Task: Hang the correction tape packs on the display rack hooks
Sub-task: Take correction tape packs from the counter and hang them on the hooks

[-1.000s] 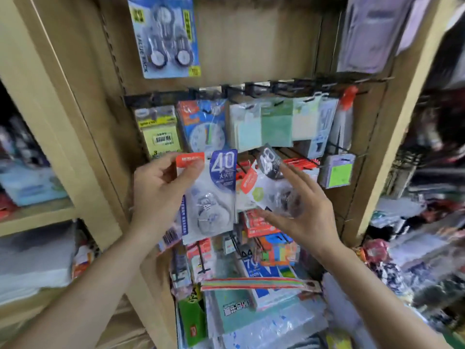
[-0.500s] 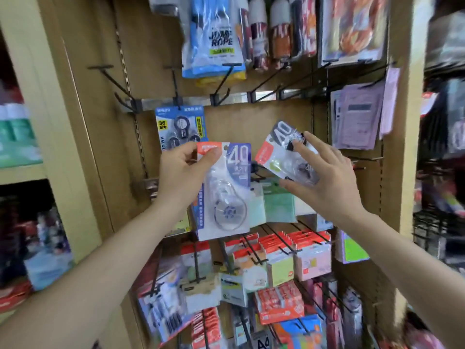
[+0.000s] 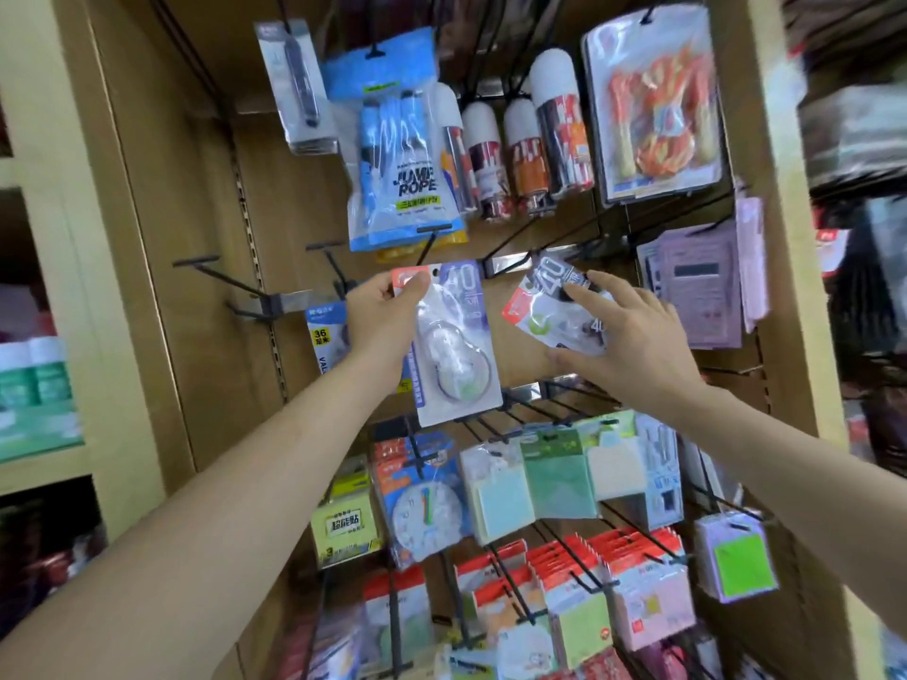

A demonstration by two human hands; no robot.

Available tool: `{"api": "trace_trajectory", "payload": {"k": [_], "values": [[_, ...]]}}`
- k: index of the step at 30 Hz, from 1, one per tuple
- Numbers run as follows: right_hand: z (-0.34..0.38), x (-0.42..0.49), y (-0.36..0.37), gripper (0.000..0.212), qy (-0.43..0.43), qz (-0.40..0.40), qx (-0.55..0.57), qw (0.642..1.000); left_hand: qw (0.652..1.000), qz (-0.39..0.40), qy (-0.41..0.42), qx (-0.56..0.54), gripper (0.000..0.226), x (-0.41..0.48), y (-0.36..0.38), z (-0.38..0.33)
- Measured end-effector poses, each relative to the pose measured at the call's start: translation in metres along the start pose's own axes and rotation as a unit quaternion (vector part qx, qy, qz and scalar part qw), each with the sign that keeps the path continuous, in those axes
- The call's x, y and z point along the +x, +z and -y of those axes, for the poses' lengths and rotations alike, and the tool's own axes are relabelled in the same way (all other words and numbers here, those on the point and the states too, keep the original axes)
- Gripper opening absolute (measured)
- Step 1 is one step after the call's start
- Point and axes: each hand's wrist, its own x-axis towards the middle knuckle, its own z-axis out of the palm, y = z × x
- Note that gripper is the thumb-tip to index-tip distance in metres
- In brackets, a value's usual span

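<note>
Up at the display rack [image 3: 289, 213], the left hand [image 3: 380, 319] pinches the red top corner of an upright correction tape pack [image 3: 456, 355], which hangs to its right, just below a black hook [image 3: 426, 247]. The right hand [image 3: 638, 341] grips a tilted second pack [image 3: 549, 306] between thumb and spread fingers, left of its palm.

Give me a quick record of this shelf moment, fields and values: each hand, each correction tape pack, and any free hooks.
left hand: pinches the upright pack at its top left corner
upright pack: top edge just under a black hook; cannot tell if threaded
right hand: holds the tilted pack, fingers over the front, thumb beneath
tilted pack: top tipped to the right, no hook through it visible
empty hooks: two, left of the left hand
row above: jump rope bag, spray cans
</note>
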Motion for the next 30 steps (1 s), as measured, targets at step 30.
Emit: {"api": "trace_trajectory", "payload": {"k": [30], "values": [[-0.003, -0.01, -0.005, 0.08, -0.007, 0.011, 0.018, 1.0, 0.999, -0.016, -0.048, -0.009, 0.013, 0.009, 0.011, 0.004]]}}
